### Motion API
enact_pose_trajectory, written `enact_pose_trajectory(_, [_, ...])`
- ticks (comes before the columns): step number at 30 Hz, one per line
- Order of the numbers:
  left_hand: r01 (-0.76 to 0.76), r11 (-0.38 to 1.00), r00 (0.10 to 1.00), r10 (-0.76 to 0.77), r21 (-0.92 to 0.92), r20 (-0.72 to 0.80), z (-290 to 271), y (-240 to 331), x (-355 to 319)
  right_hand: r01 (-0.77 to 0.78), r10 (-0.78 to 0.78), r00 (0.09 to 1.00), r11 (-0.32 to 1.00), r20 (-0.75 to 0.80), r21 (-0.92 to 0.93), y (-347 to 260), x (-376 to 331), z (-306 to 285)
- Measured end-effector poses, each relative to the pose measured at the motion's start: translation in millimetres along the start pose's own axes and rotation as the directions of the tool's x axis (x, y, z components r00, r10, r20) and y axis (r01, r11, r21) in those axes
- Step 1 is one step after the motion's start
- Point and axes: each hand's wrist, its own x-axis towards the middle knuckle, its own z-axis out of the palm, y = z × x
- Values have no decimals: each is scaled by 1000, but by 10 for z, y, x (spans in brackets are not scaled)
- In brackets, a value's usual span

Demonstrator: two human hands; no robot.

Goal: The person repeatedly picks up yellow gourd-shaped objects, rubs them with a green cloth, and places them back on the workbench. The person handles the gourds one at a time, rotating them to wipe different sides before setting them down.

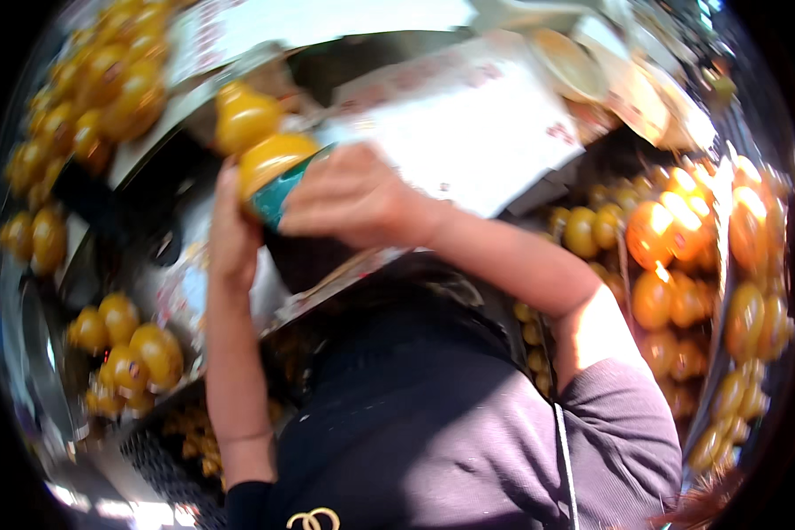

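A: What do the person's hands hold?

B: Both are raised far in the scene. The right hand (353, 199) curls shut over a teal object (278, 199), perhaps a tool; the blur hides what it is. The left hand (230, 234) is pressed flat against its left side, fingers extended, and an orange (272, 159) sits on top, touching both.

A: And around them?

B: A second orange (243, 115) lies just beyond. Piles of oranges (128, 349) lie near left, and more oranges (671, 265) fill the right. A white box (468, 132) sits far, behind the right hand.
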Motion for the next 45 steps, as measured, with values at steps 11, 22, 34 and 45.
enact_pose_trajectory(11, [-434, 612, 896, 370, 661, 246, 60, -92, -257, -593, 903, 417, 356, -103, 722, -505, -530, -309])
enact_pose_trajectory(22, [-528, -82, 635, 624, 846, 456, 343, -37, -274, -948, 933, -8, 108, -360, 301, 200, -1830, -1423])
enact_pose_trajectory(34, [-463, 74, 720, 613, 883, 326, 189, -198, -300, -956, 807, 250, 120, -535, -266, 125, -2347, -1645])
enact_pose_trajectory(45, [-459, 82, 728, 606, 885, 322, 199, -183, -322, -684, 822, -425, -17, -379, 729, 241, -2430, -1386])
